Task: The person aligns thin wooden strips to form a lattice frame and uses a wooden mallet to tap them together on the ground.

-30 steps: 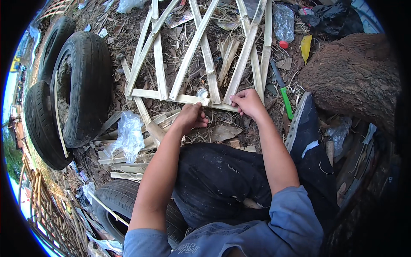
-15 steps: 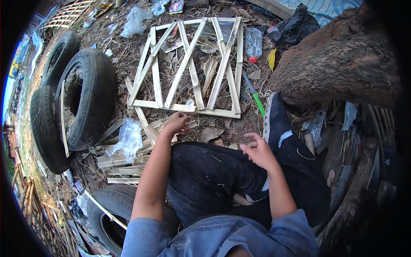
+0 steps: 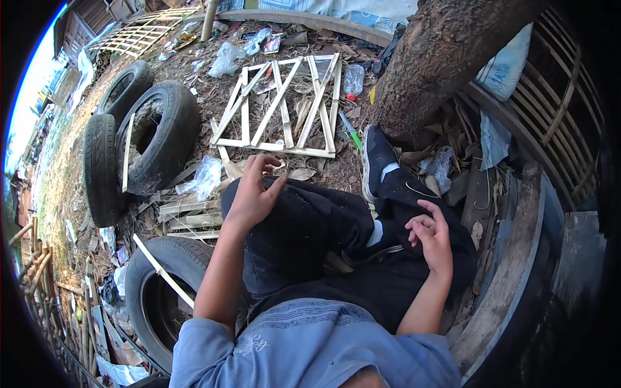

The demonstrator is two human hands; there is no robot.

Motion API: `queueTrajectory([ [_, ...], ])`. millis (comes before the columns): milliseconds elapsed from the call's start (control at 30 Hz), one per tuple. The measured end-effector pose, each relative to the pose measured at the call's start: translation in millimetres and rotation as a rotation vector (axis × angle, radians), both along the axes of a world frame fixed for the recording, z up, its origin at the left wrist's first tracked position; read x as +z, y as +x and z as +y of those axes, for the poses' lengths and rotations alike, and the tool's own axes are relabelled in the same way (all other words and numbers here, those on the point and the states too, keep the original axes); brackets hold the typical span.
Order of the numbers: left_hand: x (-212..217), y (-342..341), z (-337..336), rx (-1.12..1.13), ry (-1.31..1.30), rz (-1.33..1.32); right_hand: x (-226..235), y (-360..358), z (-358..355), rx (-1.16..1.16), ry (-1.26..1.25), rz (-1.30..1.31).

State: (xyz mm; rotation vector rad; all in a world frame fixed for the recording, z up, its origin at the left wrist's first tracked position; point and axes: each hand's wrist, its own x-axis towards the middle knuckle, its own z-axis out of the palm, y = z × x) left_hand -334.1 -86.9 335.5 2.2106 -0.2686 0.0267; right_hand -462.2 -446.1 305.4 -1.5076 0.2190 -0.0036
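Note:
My left hand (image 3: 254, 194) hovers over my left knee, thumb and fingers apart, with nothing in it. Above my right leg, my right hand (image 3: 429, 238) is loosely bent, its fingers apart and empty. Beyond my knees a frame of pale bamboo strips (image 3: 283, 118) lies flat on the ground, its slanting strips set between two long rails. Neither hand touches it. On its near rail sits a small whitish round thing (image 3: 279, 143), too small to name. A knife with a green handle (image 3: 354, 137) lies right of the frame, near my shoe.
Old tyres (image 3: 163, 139) stand at the left, and another tyre (image 3: 139, 284) lies by my left side. Split bamboo pieces (image 3: 192, 214) and a clear plastic bag (image 3: 204, 178) lie near my left knee. A tree trunk (image 3: 427, 61) rises at the right, beside a plastic bottle (image 3: 354, 81).
My left hand has lifted off the near side of the frame and come back toward me. The right hand has drawn back and to the right. The view has tilted up.

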Motion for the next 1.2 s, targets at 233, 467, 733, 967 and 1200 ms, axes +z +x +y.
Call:
queueTrajectory([
  [233, 42.1, -35.5, -41.7, -0.173, 0.143, -0.074, 7.1, -3.9, -3.8, 0.132, 0.061, -0.1],
  [467, -25.7, -2.0, -8.1, -0.249, 0.511, 0.063, -25.6, -18.2, -29.1, -0.024, 0.044, -0.055],
  [733, -89.0, 11.9, 66.3, 0.118, 0.767, 0.125, -47.5, 2.7, -28.3, -0.034, 0.047, 0.152],
  [967, -128.9, 1.0, 86.5, 0.337, 0.503, -0.179, -57.8, 62.4, 13.1, 0.144, -0.074, 0.24],
  [1200, -126.6, 13.0, 87.5, 0.356, 0.476, -0.224, 21.8, 92.9, 102.8, 1.466, 0.292, -0.139],
])
